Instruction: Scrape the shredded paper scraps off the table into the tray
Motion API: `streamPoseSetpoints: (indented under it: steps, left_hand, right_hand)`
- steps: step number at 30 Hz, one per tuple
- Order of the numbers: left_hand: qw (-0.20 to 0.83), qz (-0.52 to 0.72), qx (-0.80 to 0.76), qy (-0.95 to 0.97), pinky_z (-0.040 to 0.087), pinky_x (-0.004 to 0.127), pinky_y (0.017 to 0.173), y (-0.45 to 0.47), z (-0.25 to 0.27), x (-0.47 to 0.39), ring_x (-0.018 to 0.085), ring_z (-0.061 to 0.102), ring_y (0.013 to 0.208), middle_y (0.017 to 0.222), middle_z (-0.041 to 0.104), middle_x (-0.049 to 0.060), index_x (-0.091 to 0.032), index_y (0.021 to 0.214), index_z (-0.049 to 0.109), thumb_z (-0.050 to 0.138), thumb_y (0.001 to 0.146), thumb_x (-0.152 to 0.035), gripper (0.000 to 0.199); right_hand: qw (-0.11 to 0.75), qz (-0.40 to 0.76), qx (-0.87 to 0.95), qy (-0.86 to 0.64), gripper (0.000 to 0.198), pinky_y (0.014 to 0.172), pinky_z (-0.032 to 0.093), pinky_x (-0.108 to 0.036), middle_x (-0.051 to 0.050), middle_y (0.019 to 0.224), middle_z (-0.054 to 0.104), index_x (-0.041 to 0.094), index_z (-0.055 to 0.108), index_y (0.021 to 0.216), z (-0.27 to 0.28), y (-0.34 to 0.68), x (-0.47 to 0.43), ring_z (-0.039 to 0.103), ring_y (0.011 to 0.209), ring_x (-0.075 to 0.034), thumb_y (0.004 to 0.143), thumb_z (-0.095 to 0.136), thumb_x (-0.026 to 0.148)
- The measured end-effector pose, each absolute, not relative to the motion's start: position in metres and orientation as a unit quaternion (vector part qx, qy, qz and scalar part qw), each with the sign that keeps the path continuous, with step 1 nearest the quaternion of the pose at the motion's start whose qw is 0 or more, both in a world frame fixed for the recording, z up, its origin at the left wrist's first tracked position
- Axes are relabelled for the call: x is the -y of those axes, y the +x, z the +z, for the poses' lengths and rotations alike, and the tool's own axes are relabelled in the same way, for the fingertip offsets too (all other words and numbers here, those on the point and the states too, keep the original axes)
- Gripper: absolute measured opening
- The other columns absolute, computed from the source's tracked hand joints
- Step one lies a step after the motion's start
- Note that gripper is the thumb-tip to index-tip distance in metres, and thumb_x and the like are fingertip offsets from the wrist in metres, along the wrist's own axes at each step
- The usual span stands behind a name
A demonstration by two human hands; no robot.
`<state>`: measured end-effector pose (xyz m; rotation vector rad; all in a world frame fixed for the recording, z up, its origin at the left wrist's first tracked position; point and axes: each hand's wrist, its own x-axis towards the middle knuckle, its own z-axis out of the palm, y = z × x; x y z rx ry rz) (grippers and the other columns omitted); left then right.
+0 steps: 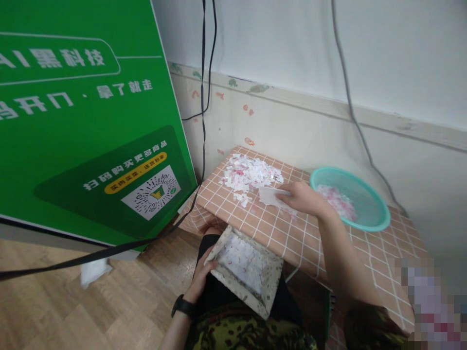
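Observation:
My left hand [205, 272] grips the left rim of a shallow, pale framed tray [270, 287], tilted over my lap just below the table's front edge. Whitish paper scraps [242, 260] line the inside of this tray. Above the table, my right hand [297, 197] pinches a flat white card [269, 195] between thumb and fingers. The card's lower edge is at the tabletop, beside a heap of white and pink paper scraps [251, 171]. A few small bits lie by the card's edge.
A turquoise mesh basket [379, 223] with pink and white scraps stands right of my forearm on the checked tablecloth [314, 253]. A green cabinet [91, 121] rises at left. A black strap [146, 242] crosses in front of it. The wall is behind the table.

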<state>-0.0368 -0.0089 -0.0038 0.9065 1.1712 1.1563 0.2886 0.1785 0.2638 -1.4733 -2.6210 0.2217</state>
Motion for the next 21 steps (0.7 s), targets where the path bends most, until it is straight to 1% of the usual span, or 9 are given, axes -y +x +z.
streamPoseSetpoints:
  steps: [4, 7, 12, 17, 21]
  left_hand:
    - [0.591, 0.497, -0.506, 0.383, 0.034, 0.049, 0.116, -0.037, -0.006, 0.008, 0.039, 0.054, 0.132, 0.133, 0.071, 0.008, -0.021, 0.131, 0.070, 0.068, 0.078, -0.038, 0.056]
    - [0.595, 0.496, -0.511, 0.373, 0.034, 0.050, 0.116, -0.037, -0.007, 0.007, 0.040, 0.054, 0.131, 0.132, 0.071, 0.008, -0.020, 0.130, 0.070, 0.070, 0.076, -0.038, 0.057]
    - [0.592, 0.493, -0.513, 0.379, 0.035, 0.049, 0.116, -0.037, -0.007, 0.009, 0.040, 0.054, 0.132, 0.132, 0.071, 0.008, -0.020, 0.131, 0.070, 0.069, 0.079, -0.038, 0.055]
    - [0.587, 0.495, -0.505, 0.395, 0.033, 0.050, 0.116, -0.037, -0.010, 0.008, 0.039, 0.054, 0.131, 0.135, 0.070, 0.009, -0.020, 0.134, 0.068, 0.067, 0.080, -0.039, 0.056]
    - [0.591, 0.487, -0.495, 0.411, 0.033, 0.051, 0.116, -0.037, -0.013, 0.007, 0.039, 0.054, 0.132, 0.137, 0.068, 0.009, -0.019, 0.134, 0.068, 0.066, 0.081, -0.039, 0.057]
  right_hand:
    - [0.073, 0.061, 0.859, -0.503, 0.025, 0.062, 0.037, -0.030, -0.006, 0.073, 0.072, 0.019, 0.074, 0.083, 0.264, 0.292, -0.170, 0.060, 0.063, -0.016, 0.092, 0.051, 0.026]
    - [0.080, 0.064, 0.851, -0.515, 0.028, 0.059, 0.036, -0.030, -0.005, 0.067, 0.069, 0.020, 0.073, 0.082, 0.261, 0.293, -0.159, 0.057, 0.058, -0.015, 0.094, 0.049, 0.029]
    - [0.091, 0.066, 0.843, -0.525, 0.028, 0.058, 0.034, -0.030, -0.004, 0.063, 0.065, 0.021, 0.068, 0.078, 0.256, 0.294, -0.140, 0.054, 0.055, -0.015, 0.096, 0.048, 0.030]
    - [0.102, 0.048, 0.839, -0.533, 0.029, 0.056, 0.030, -0.029, -0.003, 0.059, 0.060, 0.020, 0.061, 0.070, 0.252, 0.301, -0.135, 0.050, 0.053, -0.014, 0.095, 0.048, 0.029]
    - [0.104, 0.036, 0.837, -0.536, 0.029, 0.056, 0.028, -0.030, -0.003, 0.058, 0.058, 0.020, 0.059, 0.070, 0.249, 0.303, -0.138, 0.048, 0.052, -0.013, 0.095, 0.046, 0.029]
